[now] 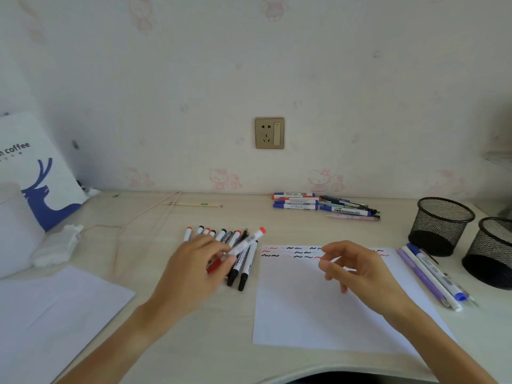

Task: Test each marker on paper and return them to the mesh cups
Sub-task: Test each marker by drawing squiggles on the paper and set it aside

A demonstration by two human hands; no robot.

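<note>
The left hand (194, 270) pinches a red-capped marker (247, 241) between thumb and fingertips, its cap angled up and away just beyond them, above the marker pile (235, 253). The right hand (357, 270) hovers over the paper (318, 309), fingers loosely curled and holding nothing; both mesh cups (440, 225) stand well to their right

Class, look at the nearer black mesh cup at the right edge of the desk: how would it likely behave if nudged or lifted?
The nearer mesh cup looks empty, so probably light and easy to slide. Its open wire wall suggests a stiff shell. It looks about as wide as it is tall, so it seems unlikely to tip.
</note>
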